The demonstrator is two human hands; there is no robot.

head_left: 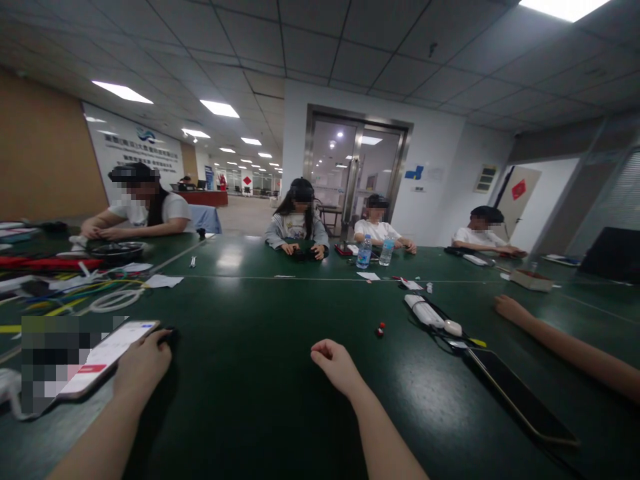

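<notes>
My left hand [145,360] rests on the green table at the left, its fingers curled around a small black object [170,335] whose kind I cannot make out. Right beside that hand, partly behind it, a phone [107,353] with a lit white screen and a red bar leans at a slant. My right hand [336,365] lies on the table near the middle, loosely closed, thumb against the bent forefinger, and nothing shows in it. A small red item [381,329] lies beyond it to the right.
A dark-screened phone [520,397], a white power strip [424,311] and cables lie to the right, near another person's arm [560,343]. Cables [117,300] and papers crowd the left. Two water bottles [364,253] stand across the table [240,400], where several people sit.
</notes>
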